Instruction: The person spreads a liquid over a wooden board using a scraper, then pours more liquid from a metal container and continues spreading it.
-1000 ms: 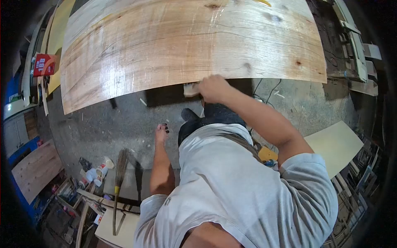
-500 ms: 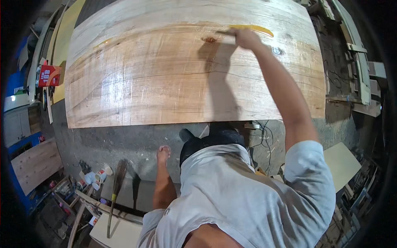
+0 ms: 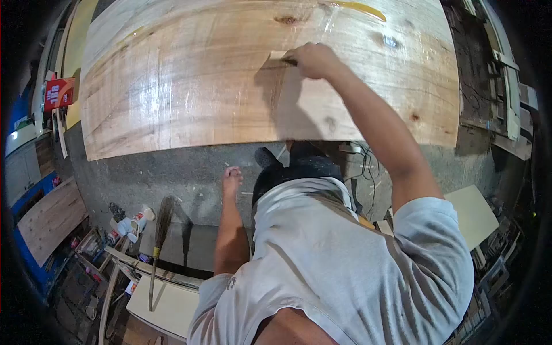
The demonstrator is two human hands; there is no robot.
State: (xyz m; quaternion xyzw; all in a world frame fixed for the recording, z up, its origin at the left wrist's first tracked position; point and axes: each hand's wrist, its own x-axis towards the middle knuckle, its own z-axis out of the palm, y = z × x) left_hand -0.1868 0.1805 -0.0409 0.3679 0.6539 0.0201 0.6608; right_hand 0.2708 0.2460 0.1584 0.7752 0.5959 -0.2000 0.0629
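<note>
My right hand (image 3: 315, 60) is closed around a flat spreader (image 3: 278, 56), whose pale blade sits at or just over the wooden board (image 3: 201, 115). The board's surface looks wet and glossy. Beyond the hand, a thick streak of yellow glue-like liquid (image 3: 362, 8) lies near the board's far edge. A smaller smear of the same liquid is toward the left. My left hand (image 3: 232, 179) hangs low beside my body, apart from the board, with its fingers curled. A small pale bit shows at its fingertips, too small to name.
A red can (image 3: 59, 93) stands left of the board. A broom (image 3: 163, 230) leans over a pale panel (image 3: 167, 305) at lower left, near several white containers (image 3: 133, 227). Cables (image 3: 368, 167) lie on the floor by my legs. Timber pieces (image 3: 506, 86) are on the right.
My right hand has drawn the spreader toward me and to the left, away from the yellow streak. The view has shifted, so the board sits higher in frame. My left hand stays low.
</note>
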